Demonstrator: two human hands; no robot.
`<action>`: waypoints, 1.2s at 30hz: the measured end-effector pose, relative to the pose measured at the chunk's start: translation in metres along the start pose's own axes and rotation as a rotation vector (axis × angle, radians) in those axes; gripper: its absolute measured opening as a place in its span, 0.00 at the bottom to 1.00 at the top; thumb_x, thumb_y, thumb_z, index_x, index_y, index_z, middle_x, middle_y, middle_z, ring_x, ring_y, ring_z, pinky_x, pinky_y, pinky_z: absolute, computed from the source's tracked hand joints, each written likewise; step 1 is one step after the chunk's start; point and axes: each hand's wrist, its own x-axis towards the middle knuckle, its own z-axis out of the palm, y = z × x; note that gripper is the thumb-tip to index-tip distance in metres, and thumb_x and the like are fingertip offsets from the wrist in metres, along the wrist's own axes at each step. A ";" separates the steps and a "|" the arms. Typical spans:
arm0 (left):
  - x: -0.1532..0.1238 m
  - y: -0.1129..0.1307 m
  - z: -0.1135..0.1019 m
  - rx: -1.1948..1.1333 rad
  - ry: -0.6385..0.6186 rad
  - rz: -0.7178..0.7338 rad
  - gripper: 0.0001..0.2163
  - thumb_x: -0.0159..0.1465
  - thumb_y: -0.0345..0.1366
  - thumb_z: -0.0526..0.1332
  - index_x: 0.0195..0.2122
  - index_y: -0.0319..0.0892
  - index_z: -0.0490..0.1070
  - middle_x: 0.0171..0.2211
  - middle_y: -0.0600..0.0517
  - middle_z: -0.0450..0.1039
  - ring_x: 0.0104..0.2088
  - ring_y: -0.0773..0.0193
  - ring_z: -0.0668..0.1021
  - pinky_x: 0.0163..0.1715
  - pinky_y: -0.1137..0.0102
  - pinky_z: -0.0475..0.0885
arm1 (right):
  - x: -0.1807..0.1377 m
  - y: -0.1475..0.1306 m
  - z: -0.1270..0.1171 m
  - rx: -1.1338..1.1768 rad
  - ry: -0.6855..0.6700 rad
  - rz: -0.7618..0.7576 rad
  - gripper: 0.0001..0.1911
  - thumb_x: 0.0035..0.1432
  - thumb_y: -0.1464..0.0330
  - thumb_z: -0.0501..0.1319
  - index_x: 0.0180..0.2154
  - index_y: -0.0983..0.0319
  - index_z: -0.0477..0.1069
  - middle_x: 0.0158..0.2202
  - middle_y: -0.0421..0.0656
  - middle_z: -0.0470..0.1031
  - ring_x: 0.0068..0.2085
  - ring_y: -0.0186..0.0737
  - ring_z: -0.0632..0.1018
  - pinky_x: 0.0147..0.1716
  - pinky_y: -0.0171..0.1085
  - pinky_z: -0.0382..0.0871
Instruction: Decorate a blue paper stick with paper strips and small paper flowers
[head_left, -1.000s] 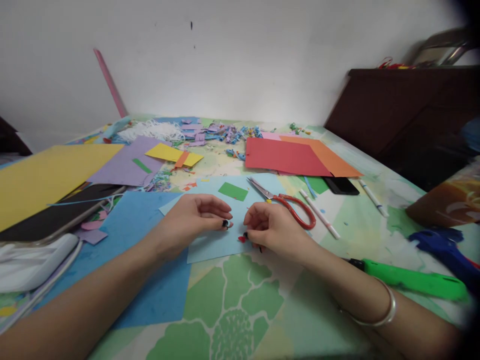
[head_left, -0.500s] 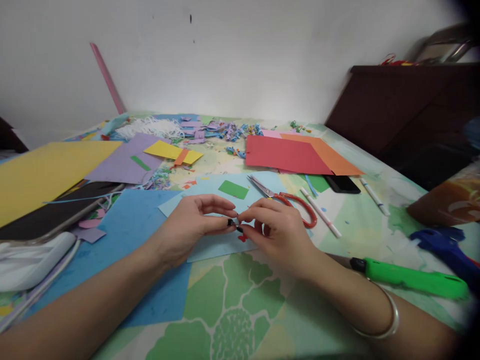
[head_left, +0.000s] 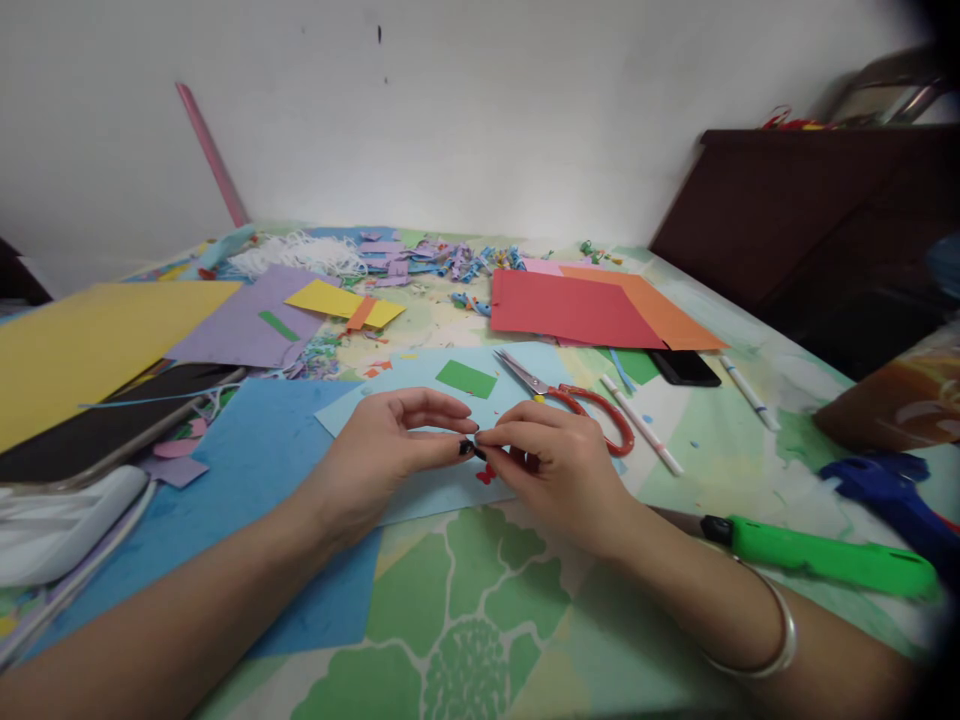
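Note:
My left hand (head_left: 382,450) and my right hand (head_left: 551,465) meet fingertip to fingertip over a light blue paper sheet (head_left: 442,480). Both are pinched on something tiny between them that I cannot make out. A small red paper scrap (head_left: 486,474) lies on the sheet just under the fingertips. A green paper rectangle (head_left: 466,379) lies on the same sheet further back. Red-handled scissors (head_left: 577,405) rest right behind my right hand.
A darker blue sheet (head_left: 277,470) lies under my left forearm. Yellow (head_left: 82,345), purple (head_left: 247,325), red (head_left: 570,310) and orange (head_left: 660,315) sheets lie further back. Two white pens (head_left: 641,428), a black phone (head_left: 682,368), a green-handled tool (head_left: 825,558) and a paper scrap pile (head_left: 420,260) are around.
My right hand lifted off the sheet and moved left to meet my left hand's fingertips. The red scrap stayed on the light blue sheet.

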 end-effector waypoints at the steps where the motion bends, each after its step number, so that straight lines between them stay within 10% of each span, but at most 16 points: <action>1: 0.000 0.000 0.000 0.002 0.002 -0.001 0.12 0.48 0.30 0.70 0.35 0.41 0.75 0.34 0.51 0.81 0.36 0.61 0.81 0.39 0.69 0.76 | 0.000 0.000 0.000 0.006 -0.004 -0.001 0.08 0.58 0.75 0.60 0.32 0.65 0.78 0.29 0.45 0.76 0.26 0.31 0.73 0.25 0.31 0.64; 36: -0.001 -0.001 0.003 0.045 0.053 0.040 0.11 0.48 0.31 0.69 0.33 0.42 0.76 0.33 0.52 0.80 0.34 0.61 0.81 0.37 0.69 0.76 | 0.004 -0.004 -0.003 0.092 -0.056 0.212 0.08 0.56 0.72 0.60 0.31 0.62 0.79 0.27 0.41 0.75 0.22 0.28 0.69 0.24 0.31 0.63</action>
